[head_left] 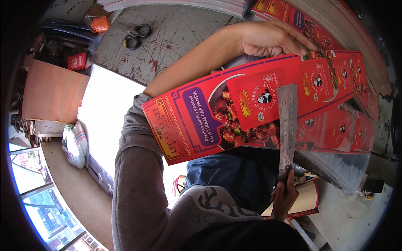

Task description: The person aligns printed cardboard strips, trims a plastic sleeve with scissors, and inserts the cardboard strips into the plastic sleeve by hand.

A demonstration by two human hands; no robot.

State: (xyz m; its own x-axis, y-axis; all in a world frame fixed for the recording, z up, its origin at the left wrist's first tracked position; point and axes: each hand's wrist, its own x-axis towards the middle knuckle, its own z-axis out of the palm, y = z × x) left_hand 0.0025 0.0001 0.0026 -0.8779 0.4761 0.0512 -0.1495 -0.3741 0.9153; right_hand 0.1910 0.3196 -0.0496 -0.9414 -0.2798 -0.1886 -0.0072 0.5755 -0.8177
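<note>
A long red printed sheet (184,121) with sauce branding and food pictures slants across the middle of the view. My left hand (264,37) reaches over from the left and pinches its upper edge, fingers closed there. Low on the right, my right hand (284,194) is wrapped round the lower end of a metal ruler (287,125). The ruler stands nearly upright in front of the sheet's lower edge and middle; whether it touches the print I cannot tell. More red printed sheets (322,129) lie behind and below the held one, partly under clear plastic.
Black-handled scissors (136,35) lie on the scratched grey tabletop (176,25). Stacked sheets (180,4) line the far edge. A brown cardboard piece (54,92) and a white plastic bag (75,144) are at the left. More red prints (301,21) sit at the upper right.
</note>
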